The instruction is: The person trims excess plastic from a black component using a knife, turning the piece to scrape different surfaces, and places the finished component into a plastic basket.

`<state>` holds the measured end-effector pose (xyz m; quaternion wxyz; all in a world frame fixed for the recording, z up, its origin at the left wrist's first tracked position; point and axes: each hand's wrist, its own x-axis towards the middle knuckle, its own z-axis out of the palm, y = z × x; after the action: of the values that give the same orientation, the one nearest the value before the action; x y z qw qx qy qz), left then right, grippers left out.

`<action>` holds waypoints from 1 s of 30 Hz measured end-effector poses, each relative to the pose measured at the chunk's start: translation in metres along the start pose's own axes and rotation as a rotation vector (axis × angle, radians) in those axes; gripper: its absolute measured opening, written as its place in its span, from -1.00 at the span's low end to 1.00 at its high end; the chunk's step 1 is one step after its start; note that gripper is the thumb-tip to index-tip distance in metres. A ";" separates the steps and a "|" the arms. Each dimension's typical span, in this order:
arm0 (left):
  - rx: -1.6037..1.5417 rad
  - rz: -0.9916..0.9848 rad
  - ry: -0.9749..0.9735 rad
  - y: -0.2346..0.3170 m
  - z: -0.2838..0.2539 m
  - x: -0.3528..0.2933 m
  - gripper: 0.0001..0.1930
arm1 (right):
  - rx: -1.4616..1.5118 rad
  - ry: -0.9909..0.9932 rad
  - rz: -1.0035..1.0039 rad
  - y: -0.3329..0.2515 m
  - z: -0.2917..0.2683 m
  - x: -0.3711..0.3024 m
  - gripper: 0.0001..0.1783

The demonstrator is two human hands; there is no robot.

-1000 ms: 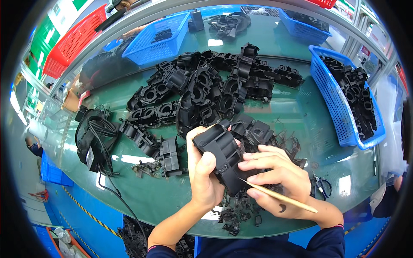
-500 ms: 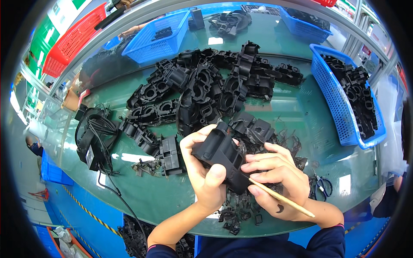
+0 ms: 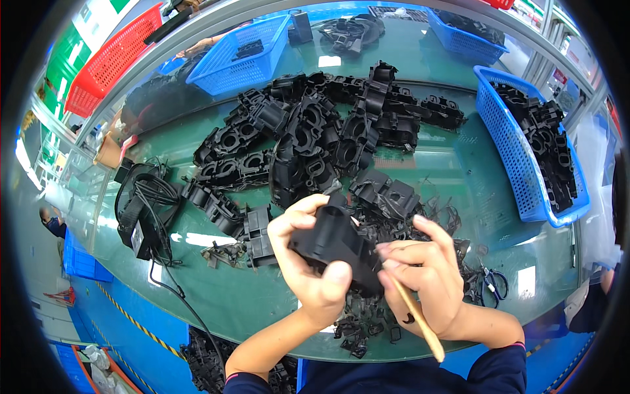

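Observation:
My left hand (image 3: pixel 306 272) is closed round a black moulded plastic part (image 3: pixel 333 238), which is tilted above the table's near side. My right hand (image 3: pixel 430 279) grips a slim tool with a tan, wood-like handle (image 3: pixel 425 328) that points down toward me. The tool's working end is hidden at the fingers, close to the part's right side, and blur hides whether it touches. Black plastic scraps (image 3: pixel 357 328) lie on the green table (image 3: pixel 262 302) beneath my hands. Further black housings (image 3: pixel 387 194) sit just beyond them.
A large pile of black housings (image 3: pixel 305 134) covers the table's middle. Blue baskets stand right (image 3: pixel 518 154) and at the back (image 3: pixel 239 62). Blue-handled pliers (image 3: pixel 492 286) lie right. Corded black equipment (image 3: pixel 146 207) is at left, its cable running over the near edge.
The tool's handle has swung from pointing right to pointing more toward me as my right hand turned. The part has shifted slightly in my left hand.

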<state>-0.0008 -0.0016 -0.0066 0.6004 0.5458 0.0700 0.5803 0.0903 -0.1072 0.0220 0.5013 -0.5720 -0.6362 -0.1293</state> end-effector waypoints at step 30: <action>-0.209 -0.604 0.135 -0.003 -0.015 0.009 -0.37 | 0.335 -0.274 0.111 0.010 -0.011 0.014 -0.78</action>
<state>-0.0067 0.0149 -0.0095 0.7923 0.3958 0.2085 0.4149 0.1059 -0.1035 0.0343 0.5044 -0.5270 -0.6787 0.0850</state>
